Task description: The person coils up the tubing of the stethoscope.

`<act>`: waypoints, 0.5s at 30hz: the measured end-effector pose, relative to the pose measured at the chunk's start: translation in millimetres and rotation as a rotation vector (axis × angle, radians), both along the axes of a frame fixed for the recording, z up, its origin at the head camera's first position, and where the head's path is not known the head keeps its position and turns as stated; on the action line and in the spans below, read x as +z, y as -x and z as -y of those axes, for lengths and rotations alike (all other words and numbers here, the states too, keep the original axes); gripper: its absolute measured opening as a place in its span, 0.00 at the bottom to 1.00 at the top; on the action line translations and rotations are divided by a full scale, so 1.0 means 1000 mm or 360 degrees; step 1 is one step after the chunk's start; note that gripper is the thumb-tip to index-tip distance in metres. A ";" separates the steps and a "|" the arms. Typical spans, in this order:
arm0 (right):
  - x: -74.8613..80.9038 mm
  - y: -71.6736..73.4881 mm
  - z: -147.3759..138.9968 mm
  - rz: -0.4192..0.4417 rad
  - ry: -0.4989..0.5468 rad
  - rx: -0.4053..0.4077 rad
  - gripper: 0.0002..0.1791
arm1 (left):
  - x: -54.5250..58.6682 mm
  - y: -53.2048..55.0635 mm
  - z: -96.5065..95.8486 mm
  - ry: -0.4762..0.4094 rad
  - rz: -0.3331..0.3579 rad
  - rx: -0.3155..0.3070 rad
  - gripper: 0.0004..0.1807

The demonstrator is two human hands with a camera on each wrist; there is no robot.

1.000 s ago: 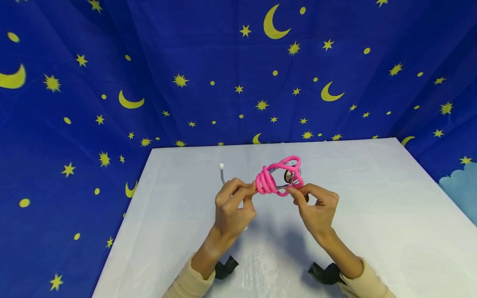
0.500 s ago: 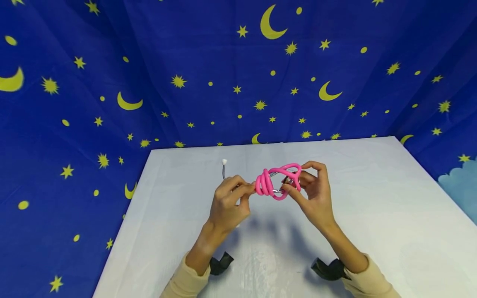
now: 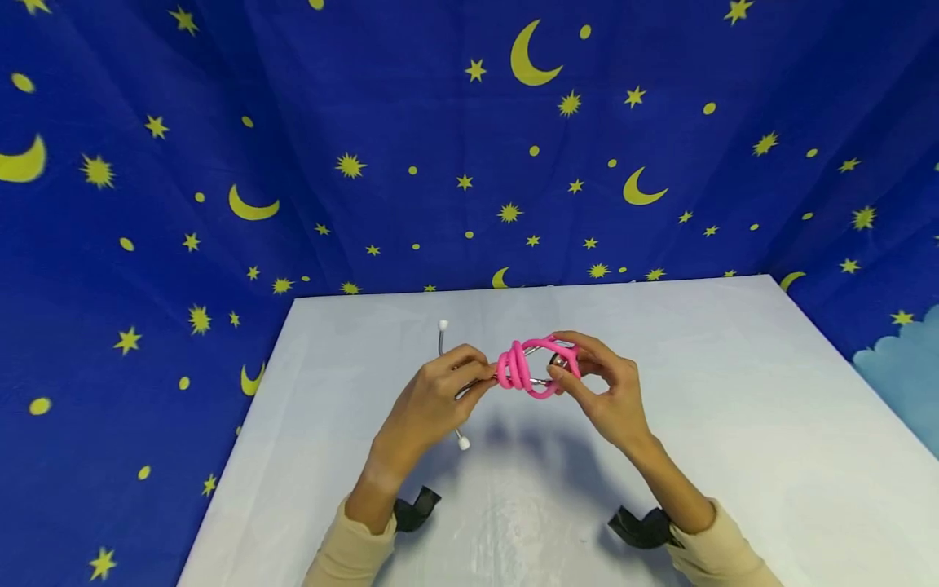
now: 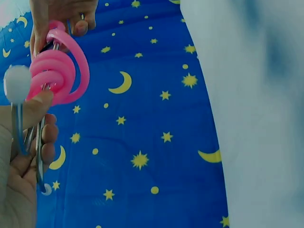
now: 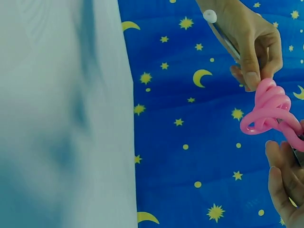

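Note:
Both hands hold a stethoscope [image 3: 516, 368] above the white table. Its pink tubing is wound in several tight turns around the metal ear tubes. My left hand [image 3: 436, 398] pinches the metal tubes just left of the coil. Two white ear tips [image 3: 464, 443] stick out past that hand, one on the far side and one on the near side. On the right, my right hand [image 3: 607, 390] grips the looped end, thumb at the round metal chest piece [image 3: 561, 360], which the fingers partly cover. In the left wrist view, the pink coil [image 4: 51, 71] sits right beyond the left thumb.
Beneath the hands lies a white-covered table [image 3: 734, 391], with their shadows on it. A blue curtain [image 3: 411, 106] with yellow moons and stars hangs behind and beside it. Black straps [image 3: 640, 528] show near both beige sleeves.
My right hand has shifted its grip, its fingers rising over the far side of the loop. The stethoscope has moved slightly left, and the near ear tip has come into fuller view.

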State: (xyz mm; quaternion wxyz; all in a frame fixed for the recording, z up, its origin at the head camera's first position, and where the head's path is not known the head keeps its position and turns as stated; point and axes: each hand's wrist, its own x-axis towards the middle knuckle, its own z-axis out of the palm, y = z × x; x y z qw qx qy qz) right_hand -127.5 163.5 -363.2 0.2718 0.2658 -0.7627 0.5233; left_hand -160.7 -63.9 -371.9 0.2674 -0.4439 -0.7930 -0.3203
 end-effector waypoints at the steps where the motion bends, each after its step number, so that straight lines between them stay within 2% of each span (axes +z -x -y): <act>1: 0.003 -0.001 0.002 -0.0006 -0.0016 -0.0019 0.26 | 0.001 0.000 0.001 0.0023 -0.0009 0.0016 0.04; 6: 0.007 -0.002 0.005 -0.0063 -0.0050 -0.0073 0.24 | 0.002 0.000 0.003 0.0123 -0.0104 0.0105 0.03; 15: 0.002 0.000 0.006 -0.0112 -0.0036 -0.0093 0.24 | 0.004 0.001 0.002 0.0147 -0.0291 0.0266 0.02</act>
